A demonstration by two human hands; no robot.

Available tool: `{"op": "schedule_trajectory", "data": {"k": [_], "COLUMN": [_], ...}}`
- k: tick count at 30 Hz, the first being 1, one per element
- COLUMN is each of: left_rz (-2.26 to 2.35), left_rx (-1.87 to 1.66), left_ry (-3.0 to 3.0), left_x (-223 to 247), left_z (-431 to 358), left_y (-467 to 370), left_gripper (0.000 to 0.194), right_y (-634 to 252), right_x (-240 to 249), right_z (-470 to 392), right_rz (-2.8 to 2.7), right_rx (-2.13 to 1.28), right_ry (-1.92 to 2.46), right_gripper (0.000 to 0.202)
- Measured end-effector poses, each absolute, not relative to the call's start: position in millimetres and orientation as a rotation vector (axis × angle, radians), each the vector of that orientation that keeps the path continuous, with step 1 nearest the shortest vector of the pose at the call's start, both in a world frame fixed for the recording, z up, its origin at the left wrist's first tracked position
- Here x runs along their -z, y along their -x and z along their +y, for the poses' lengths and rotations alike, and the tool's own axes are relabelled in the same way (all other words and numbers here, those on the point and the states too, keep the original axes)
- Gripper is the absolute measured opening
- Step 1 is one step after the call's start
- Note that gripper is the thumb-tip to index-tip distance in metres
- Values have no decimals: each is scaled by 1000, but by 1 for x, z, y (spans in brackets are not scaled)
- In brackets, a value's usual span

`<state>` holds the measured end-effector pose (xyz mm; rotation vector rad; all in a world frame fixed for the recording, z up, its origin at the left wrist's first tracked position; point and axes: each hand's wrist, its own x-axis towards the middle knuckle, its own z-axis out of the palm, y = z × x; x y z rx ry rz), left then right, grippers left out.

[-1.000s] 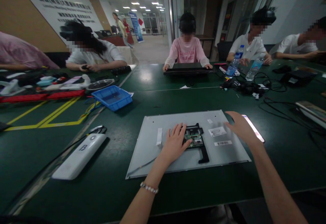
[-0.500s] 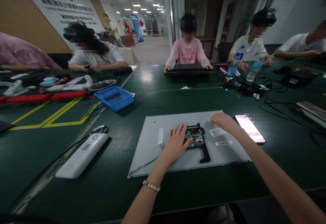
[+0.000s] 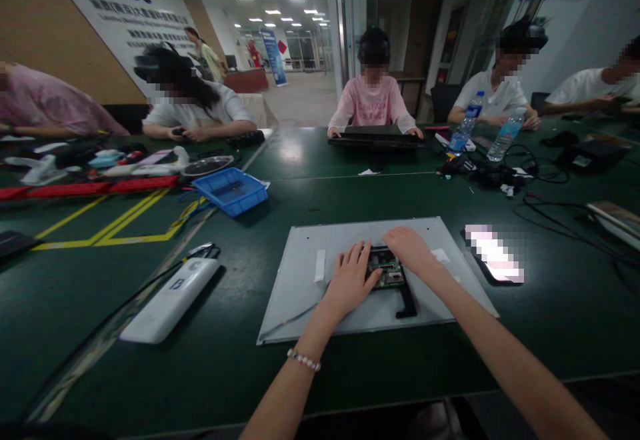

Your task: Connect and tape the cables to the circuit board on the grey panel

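Note:
A flat grey panel [image 3: 300, 307], like the back of a display, lies on the table in front of me. On its middle sits a green circuit board [image 3: 390, 275] in a black bracket [image 3: 407, 303]. My left hand [image 3: 353, 273] rests over the board's left side, fingers stretched out and the thumb reaching across the board. My right hand [image 3: 407, 247] is at the bracket's upper right corner, its fingers bent together and pointing down. What its fingertips hold, if anything, is hidden. A white strip [image 3: 320, 265] is on the panel left of my left hand.
A lit phone [image 3: 493, 253] lies right of the panel. On the left are a white power bank [image 3: 173, 303] with cables and a blue tray [image 3: 233, 191]. Several people sit across the table, one holding a dark flat screen [image 3: 375, 139]. Two water bottles [image 3: 467, 123] stand at the back right.
My right hand has moved left, from the panel's label area to the bracket's upper right corner. My left hand stays on the board. The view has shifted slightly.

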<state>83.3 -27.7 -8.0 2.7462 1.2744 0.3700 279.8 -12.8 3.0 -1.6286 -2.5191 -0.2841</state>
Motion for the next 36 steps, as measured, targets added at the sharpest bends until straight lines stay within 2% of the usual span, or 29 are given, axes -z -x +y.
{"op": "schedule_trajectory", "data": {"k": [11,22,27,36], "left_rz": [1287,1277,1267,1262], "left_rx": [-375,-374,-371,-323], "left_ry": [-2712,-2739,-2733,-2688], "left_x": [9,8,8,2], "left_z": [-28,-28,-28,-30], "left_y": [-84,-84,-83,-83], "left_gripper": [56,56,57,58], "right_y": [-269,-274,-301,-374], "right_x": [8,7,6,16], "right_z": [-16,-19,-23,-58], "right_rz": [-2506,-2216,-2085,-1766], "right_rx": [189,-191,-237,-437], "right_ry": [1691,1726,1703,1923], "right_gripper": [17,27,29,32]}}
